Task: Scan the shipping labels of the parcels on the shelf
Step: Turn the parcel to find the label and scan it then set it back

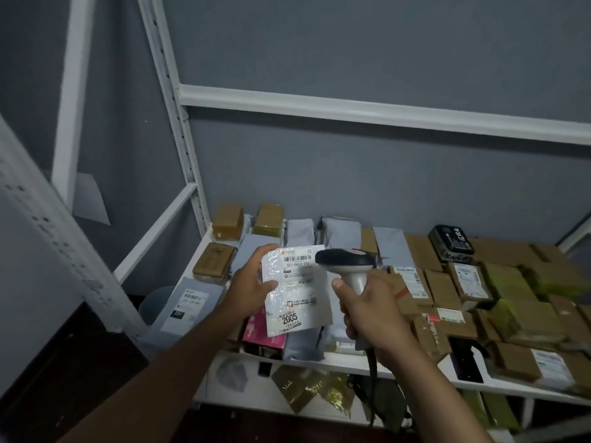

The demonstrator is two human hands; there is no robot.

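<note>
White metal makes up the shelf (319, 358) that fills the middle and right of the frame against a grey wall, its deck crowded with parcels. Brown cardboard boxes (511, 302) pack the right half, grey poly mailers (340, 233) stand along the back at centre, and a black box (451, 243) sits on the boxes at upper right. At centre frame you hold a white plastic mailer (295, 290) raised above the shelf, your left hand (252, 289) gripping its left edge with the thumb across the front. Its shipping label (295, 266) faces you, barcode at the top. Your right hand (371, 310) is wrapped round the grip of a handheld scanner (347, 260), whose dark head sits just beside the label's right edge.
</note>
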